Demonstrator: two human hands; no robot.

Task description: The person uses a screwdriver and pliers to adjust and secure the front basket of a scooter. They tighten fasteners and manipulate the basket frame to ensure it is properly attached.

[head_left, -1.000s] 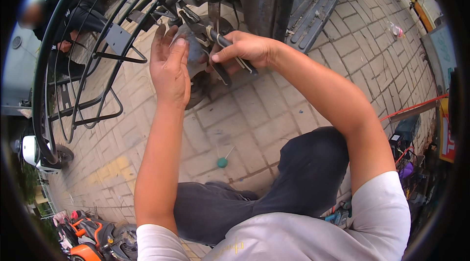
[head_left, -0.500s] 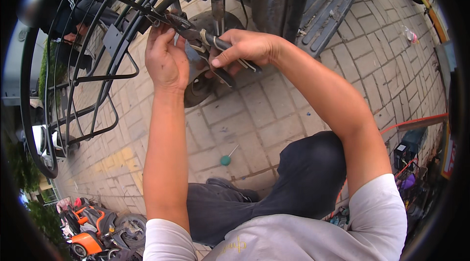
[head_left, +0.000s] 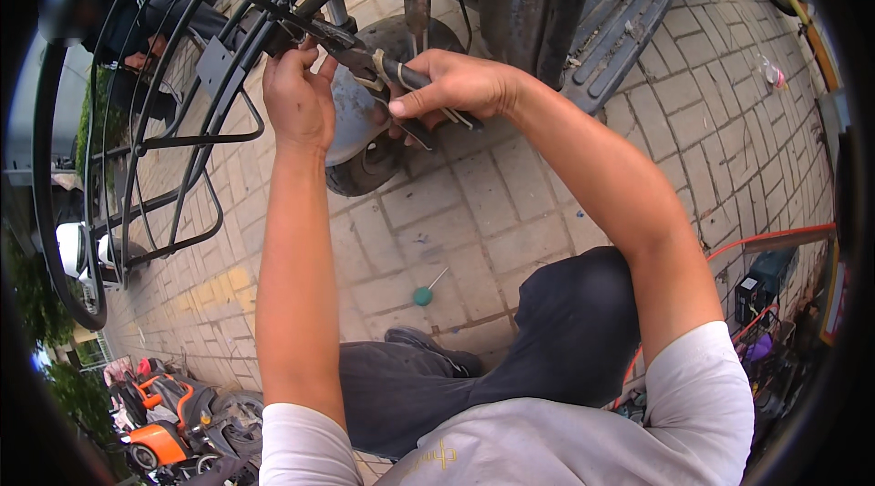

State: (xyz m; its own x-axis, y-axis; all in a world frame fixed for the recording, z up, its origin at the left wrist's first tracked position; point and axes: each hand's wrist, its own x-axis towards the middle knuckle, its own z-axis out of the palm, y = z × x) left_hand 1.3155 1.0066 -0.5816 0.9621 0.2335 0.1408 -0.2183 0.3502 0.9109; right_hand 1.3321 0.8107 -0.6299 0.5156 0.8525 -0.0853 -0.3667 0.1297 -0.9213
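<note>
My right hand [head_left: 460,87] is wrapped round the dark handles of a pair of pliers [head_left: 397,72], thumb along the near side. The pliers' jaws point up and left to a metal bracket [head_left: 290,23] at the black wire basket [head_left: 216,76]. Below that bracket my left hand [head_left: 299,105] is raised, its fingers bent and closed together against the underside. What those fingertips pinch is too small and partly hidden. Just behind both hands is the vehicle's front wheel [head_left: 357,174] with its worn grey fender [head_left: 354,117].
A green-handled screwdriver [head_left: 424,295] lies on the paving. The vehicle's footboard [head_left: 612,39] is at the upper right. Beyond the basket another person [head_left: 164,7] crouches. An orange and black scooter [head_left: 159,439] stands lower left; a red-orange hose [head_left: 770,237] runs at right.
The view has shifted slightly. My left hand has moved a little left, its fingers drawing closer together under the bracket. My right hand keeps its hold on the pliers.
</note>
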